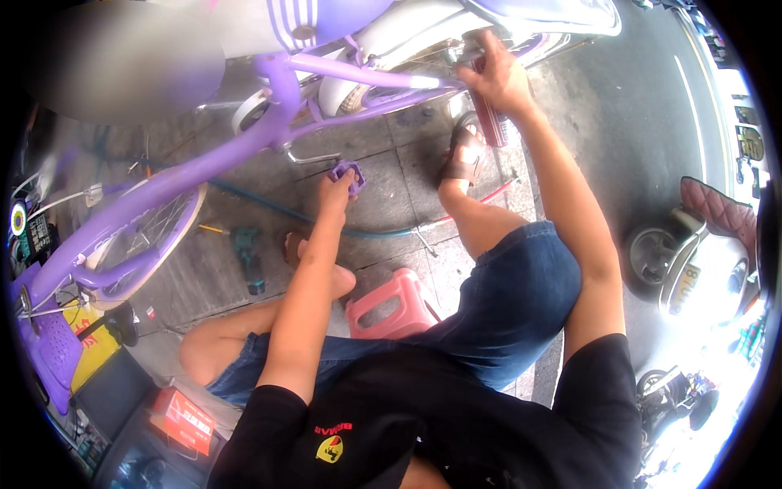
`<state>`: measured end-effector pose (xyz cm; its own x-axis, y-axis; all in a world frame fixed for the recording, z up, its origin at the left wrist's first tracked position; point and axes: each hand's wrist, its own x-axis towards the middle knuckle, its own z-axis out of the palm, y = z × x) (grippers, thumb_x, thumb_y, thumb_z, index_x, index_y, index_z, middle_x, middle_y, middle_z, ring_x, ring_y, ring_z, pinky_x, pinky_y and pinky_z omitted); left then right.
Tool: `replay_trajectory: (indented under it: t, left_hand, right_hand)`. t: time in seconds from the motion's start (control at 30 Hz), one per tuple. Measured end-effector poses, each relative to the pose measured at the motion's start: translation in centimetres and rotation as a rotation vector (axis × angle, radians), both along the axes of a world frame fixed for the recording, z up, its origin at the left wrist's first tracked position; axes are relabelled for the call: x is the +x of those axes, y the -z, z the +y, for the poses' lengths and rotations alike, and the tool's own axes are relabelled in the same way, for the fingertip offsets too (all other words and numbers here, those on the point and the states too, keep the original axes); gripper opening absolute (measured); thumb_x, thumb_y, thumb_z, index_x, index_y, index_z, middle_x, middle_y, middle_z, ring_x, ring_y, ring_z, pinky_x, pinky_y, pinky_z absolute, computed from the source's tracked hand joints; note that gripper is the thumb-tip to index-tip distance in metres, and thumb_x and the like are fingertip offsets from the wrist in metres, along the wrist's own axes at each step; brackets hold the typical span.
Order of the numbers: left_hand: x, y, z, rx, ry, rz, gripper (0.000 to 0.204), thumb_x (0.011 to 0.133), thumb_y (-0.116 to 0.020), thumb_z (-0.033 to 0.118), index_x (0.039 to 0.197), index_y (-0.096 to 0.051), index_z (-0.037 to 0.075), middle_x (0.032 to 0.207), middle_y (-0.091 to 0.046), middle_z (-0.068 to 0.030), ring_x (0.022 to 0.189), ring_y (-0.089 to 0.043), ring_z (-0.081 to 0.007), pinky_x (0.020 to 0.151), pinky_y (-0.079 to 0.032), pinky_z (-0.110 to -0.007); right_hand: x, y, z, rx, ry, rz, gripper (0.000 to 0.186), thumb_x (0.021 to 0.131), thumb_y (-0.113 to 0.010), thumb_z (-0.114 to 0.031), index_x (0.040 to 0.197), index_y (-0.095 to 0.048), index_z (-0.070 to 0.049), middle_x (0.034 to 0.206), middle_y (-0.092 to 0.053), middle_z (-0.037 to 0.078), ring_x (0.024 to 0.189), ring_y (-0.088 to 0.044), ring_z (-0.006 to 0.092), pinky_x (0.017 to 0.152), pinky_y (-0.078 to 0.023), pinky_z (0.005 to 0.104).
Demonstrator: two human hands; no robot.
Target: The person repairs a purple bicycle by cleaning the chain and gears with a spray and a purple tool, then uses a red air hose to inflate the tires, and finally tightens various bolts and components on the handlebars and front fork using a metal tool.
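Note:
A purple bicycle (pixel 273 122) stands across the far side, its frame running from the lower left to the upper right. My left hand (pixel 332 194) is closed on a purple pedal (pixel 352 176) at the end of the silver crank arm (pixel 314 157). My right hand (pixel 498 80) is wrapped round a dark red can (pixel 490 124), held by the rear wheel's hub area. The can's top is partly hidden by my fingers, and I cannot tell whether it touches the bicycle.
A pink plastic stool (pixel 397 306) stands beneath me. On the paving lie a teal cordless drill (pixel 248 259) and a blue-green hose (pixel 269 204). An orange box (pixel 181 420) sits at the lower left. A parked scooter (pixel 705 261) and the road are on the right.

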<state>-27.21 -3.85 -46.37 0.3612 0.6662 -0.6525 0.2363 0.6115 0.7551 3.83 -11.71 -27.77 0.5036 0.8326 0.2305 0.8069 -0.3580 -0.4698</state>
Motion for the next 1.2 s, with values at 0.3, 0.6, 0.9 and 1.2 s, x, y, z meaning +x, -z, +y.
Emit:
replay_trajectory:
  t: [0.3, 0.6, 0.9, 1.2]
  left_hand:
    - [0.4, 0.2, -0.2, 0.013, 0.022, -0.014, 0.011, 0.086, -0.063, 0.021, 0.09, -0.062, 0.011, 0.078, -0.063, 0.0016, 0.066, -0.057, -0.0082, 0.05, -0.046, -0.025]
    - [-0.2, -0.3, -0.2, 0.054, 0.006, -0.024, 0.013, 0.085, -0.064, 0.021, 0.093, -0.062, 0.01, 0.08, -0.064, -0.0002, 0.067, -0.058, -0.0093, 0.051, -0.046, -0.025]
    - [0.1, 1.1, -0.1, 0.029, 0.013, -0.049, 0.017, 0.081, -0.066, 0.021, 0.089, -0.062, 0.007, 0.079, -0.065, -0.004, 0.063, -0.058, -0.0126, 0.051, -0.045, -0.03]
    - [-0.7, 2.5, 0.3, 0.123, -0.043, -0.183, 0.017, 0.08, -0.065, 0.021, 0.08, -0.064, 0.004, 0.072, -0.064, -0.0032, 0.059, -0.056, -0.011, 0.049, -0.042, -0.028]
  right_hand:
    - [0.8, 0.8, -0.2, -0.049, 0.017, -0.085, 0.054, 0.075, -0.069, -0.033, 0.119, -0.048, -0.009, 0.108, -0.061, 0.012, 0.091, -0.064, 0.029, 0.079, -0.051, 0.0397]
    - [-0.4, 0.2, 0.6, -0.089, 0.015, 0.095, 0.057, 0.073, -0.068, -0.034, 0.121, -0.048, -0.01, 0.094, -0.063, 0.015, 0.086, -0.064, 0.03, 0.076, -0.049, 0.0418]
    - [-3.5, -6.5, -3.2, -0.101, -0.055, 0.024, 0.052, 0.077, -0.067, -0.025, 0.123, -0.05, -0.009, 0.105, -0.063, 0.016, 0.092, -0.064, 0.0275, 0.082, -0.048, 0.0354]
    - [-20.0, -11.7, -4.2, 0.1, -0.464, 0.046, 0.056, 0.067, -0.074, -0.012, 0.117, -0.05, -0.008, 0.101, -0.061, 0.013, 0.087, -0.065, 0.0259, 0.077, -0.053, 0.0361]
